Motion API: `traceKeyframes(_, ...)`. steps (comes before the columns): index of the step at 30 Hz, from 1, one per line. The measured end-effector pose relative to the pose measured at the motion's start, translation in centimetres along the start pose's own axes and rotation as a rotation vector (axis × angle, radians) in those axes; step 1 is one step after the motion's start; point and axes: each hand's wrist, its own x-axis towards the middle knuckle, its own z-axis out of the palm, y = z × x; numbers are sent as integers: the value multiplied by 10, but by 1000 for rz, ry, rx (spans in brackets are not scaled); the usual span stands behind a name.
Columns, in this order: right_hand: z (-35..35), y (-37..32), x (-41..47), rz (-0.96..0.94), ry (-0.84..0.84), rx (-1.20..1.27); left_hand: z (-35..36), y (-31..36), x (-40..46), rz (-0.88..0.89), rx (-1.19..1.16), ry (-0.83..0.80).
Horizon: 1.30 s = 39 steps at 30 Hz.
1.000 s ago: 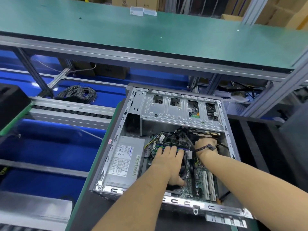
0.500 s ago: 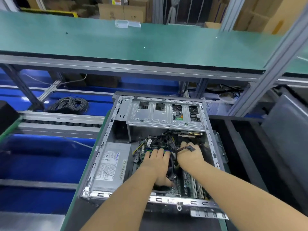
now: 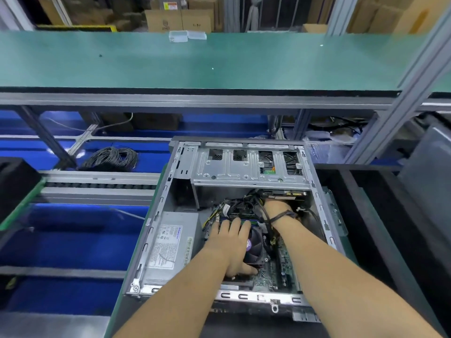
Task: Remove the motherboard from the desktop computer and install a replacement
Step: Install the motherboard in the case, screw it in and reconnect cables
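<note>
Desktop computer case (image 3: 234, 215) lies open on its side on the desk (image 3: 380, 215). Motherboard (image 3: 273, 272) sits inside, right of the power supply (image 3: 170, 245). Left hand (image 3: 231, 245) rests on the CPU fan (image 3: 255, 245), fingers extended, thumb at its near edge. Right hand (image 3: 275, 208) reaches among black cables (image 3: 244, 203) beyond the fan; its grip cannot be determined.

The desktop computer (image 3: 240, 215) lies on its side with the side panel off, a grey metal case open upward. Inside, the green motherboard (image 3: 274, 269) sits flat on the case floor, partly hidden, with a black CPU fan (image 3: 255, 246) on it and black cables (image 3: 240, 203) bunched above.
</note>
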Motion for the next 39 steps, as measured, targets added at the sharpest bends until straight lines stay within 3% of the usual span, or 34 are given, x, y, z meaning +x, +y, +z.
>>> traceKeyframes(4,-1,-2,13,-1,-63,75,1,-2,-1,11,10,15)
traceKeyframes(8,-1,1,14,-10,-92,-28,1,-3,0,6,7,-16)
traceKeyframes(14,9,4,13,-152,17,-107,-2,-1,5,-25,26,-76)
traceKeyframes(39,17,11,22,-158,31,-42,-1,-2,4,-26,6,-86)
